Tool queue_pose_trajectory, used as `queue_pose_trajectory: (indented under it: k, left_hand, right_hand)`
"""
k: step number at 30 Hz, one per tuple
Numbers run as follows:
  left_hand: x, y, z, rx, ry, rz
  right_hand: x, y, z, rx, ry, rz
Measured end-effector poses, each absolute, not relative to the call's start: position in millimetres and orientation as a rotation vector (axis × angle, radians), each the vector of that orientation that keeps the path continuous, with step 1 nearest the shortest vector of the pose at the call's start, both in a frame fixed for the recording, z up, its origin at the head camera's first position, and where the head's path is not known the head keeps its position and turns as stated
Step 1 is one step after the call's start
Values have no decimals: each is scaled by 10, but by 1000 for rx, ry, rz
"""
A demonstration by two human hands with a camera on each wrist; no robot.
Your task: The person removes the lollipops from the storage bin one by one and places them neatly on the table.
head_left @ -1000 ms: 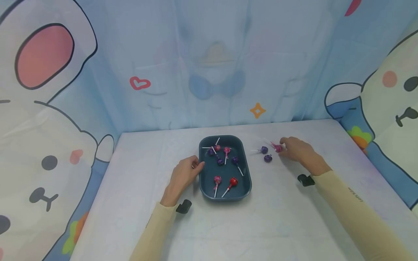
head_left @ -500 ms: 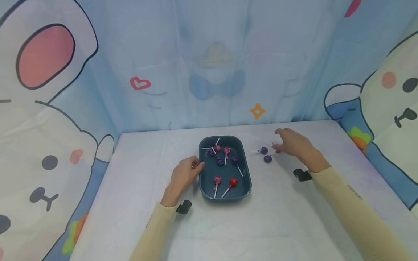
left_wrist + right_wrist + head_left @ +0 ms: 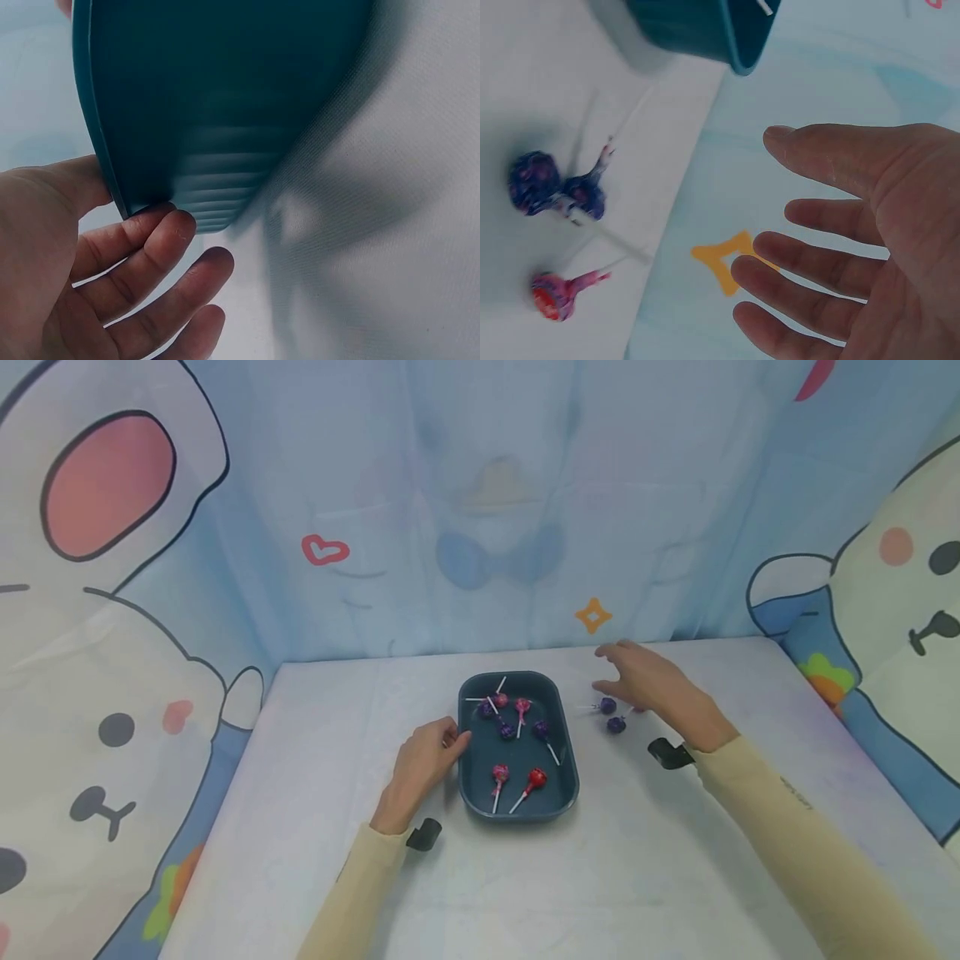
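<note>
My left hand pinches the left rim of a dark teal tray, thumb over the edge and fingers against the outer wall. Several wrapped lollipops lie in the tray, among them a red lollipop and a purple lollipop. Right of the tray, my right hand hovers with fingers spread and nothing held. Below it on the table are two purple lollipops, one farther back and one nearer. A pink lollipop lies beside them, mostly hidden by the hand in the head view.
The white-covered table meets a blue patterned curtain at its back edge. Printed cartoon animals stand on both sides. A black wrist camera hangs under the right wrist, another camera by the left.
My right hand has let go of the pink lollipop, spread its fingers and moved left over the purple lollipops. The left hand and the tray have stayed in place.
</note>
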State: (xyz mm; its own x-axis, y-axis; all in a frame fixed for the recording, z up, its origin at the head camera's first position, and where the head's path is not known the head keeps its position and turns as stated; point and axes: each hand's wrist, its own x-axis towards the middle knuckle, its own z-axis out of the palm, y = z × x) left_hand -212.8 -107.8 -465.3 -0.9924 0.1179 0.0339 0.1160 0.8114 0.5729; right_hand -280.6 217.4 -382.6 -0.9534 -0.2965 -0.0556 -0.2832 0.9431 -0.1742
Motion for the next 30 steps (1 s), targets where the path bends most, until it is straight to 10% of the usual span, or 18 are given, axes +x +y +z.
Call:
queue_pose_trajectory:
  k: [30]
  left_hand:
    - [-2120, -1060, -4626, 172, 2982, 953]
  right_hand:
    - [-2734, 1324, -3865, -765, 2926, -123]
